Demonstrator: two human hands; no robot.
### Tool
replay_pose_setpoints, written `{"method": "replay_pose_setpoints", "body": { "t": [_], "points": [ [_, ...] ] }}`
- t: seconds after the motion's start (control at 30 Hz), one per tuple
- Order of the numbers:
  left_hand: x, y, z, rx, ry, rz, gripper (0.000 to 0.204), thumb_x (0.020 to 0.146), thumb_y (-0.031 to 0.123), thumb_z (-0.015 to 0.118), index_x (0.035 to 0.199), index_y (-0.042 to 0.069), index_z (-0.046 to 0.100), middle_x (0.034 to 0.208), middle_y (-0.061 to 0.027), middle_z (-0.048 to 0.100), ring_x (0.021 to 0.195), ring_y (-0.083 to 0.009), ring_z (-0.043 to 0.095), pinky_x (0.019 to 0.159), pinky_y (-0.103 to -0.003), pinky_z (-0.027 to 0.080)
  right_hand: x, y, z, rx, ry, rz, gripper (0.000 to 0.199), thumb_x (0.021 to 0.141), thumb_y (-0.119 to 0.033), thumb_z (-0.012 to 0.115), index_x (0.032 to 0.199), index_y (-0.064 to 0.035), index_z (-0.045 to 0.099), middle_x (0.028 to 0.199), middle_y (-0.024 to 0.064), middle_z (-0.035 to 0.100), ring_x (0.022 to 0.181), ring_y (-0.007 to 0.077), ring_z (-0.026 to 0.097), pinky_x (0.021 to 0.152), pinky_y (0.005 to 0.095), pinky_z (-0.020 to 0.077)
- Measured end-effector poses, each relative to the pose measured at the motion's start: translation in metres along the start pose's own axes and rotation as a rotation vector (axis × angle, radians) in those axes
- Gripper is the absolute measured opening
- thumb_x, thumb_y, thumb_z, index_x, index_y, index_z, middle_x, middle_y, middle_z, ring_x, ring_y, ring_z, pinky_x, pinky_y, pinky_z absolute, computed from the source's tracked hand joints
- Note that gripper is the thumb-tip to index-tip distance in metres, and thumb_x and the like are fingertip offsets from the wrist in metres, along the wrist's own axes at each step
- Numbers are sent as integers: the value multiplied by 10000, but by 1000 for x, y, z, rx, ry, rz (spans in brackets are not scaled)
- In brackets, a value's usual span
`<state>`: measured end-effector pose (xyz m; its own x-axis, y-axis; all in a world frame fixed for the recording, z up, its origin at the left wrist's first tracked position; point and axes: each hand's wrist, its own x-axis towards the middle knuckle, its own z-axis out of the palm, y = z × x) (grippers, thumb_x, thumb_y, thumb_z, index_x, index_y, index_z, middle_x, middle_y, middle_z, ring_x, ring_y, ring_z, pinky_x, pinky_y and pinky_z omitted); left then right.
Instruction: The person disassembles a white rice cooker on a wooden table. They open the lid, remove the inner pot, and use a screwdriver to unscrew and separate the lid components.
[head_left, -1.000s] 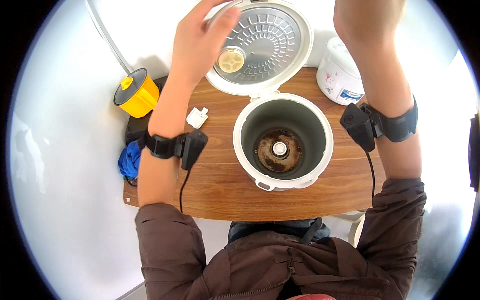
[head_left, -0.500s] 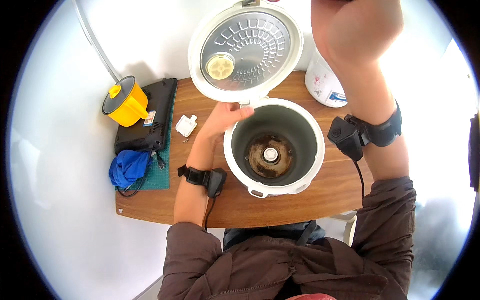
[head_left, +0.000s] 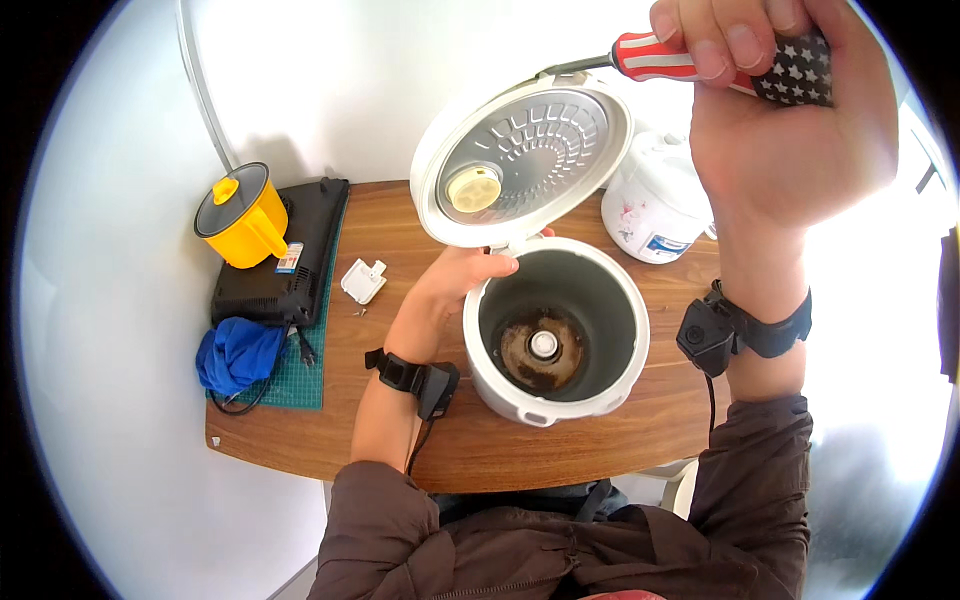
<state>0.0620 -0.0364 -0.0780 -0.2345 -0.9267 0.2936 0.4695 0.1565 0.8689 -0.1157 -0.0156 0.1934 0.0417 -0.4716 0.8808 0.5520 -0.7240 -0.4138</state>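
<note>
An open rice cooker [head_left: 636, 345] stands on the table, its inside grey with a brown-stained heating plate [head_left: 541, 362] at the bottom. Its white lid [head_left: 432, 205] is raised over the far side, showing a metal inner plate and a round cream vent. My left hand [head_left: 462, 274] grips the cooker's rim beside the hinge, thumb on top and fingers partly hidden behind. High on the right, my right hand [head_left: 800, 150] is closed round a screwdriver [head_left: 650, 62] with a red-and-white striped, starred handle. The screwdriver's shaft points left, its tip at the lid's outer edge.
A small white cover piece [head_left: 363, 282] and tiny screws [head_left: 359, 312] lie left of the cooker. Further left, a yellow pot [head_left: 247, 225] sits on a black device [head_left: 262, 297] over a green mat [head_left: 312, 385], near a blue cloth [head_left: 238, 355]. Behind right is a white flowered appliance [head_left: 640, 205].
The screwdriver and my right fingers have come into view, the tip now at the lid's edge. The lid looks more tilted. The whole scene sits lower in view; my left hand stays at the rim.
</note>
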Motion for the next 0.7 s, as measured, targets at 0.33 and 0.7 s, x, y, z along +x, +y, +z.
{"method": "replay_pose_setpoints", "body": {
  "t": [0.33, 0.7],
  "points": [
    [-3, 3, 8, 48, 52, -19, 702, 769, 152, 803, 1413, 3, 566, 1324, -140, 668, 1163, -239, 671, 995, -383, 576, 9, 10, -21, 126, -71, -50, 339, 977, -274, 582, 678, -147, 484, 535, 3, 486, 458, 149, 460, 579, 336, 454],
    [-4, 4, 9, 83, 46, -6, 710, 760, 127, 777, 1421, 0, 551, 1329, -150, 661, 1174, -244, 662, 1008, -386, 565, 11, 1, -36, 56, -155, -108, 248, 945, -228, 609, 734, -127, 527, 608, 19, 524, 492, 152, 495, 572, 327, 457]
  ]
}}
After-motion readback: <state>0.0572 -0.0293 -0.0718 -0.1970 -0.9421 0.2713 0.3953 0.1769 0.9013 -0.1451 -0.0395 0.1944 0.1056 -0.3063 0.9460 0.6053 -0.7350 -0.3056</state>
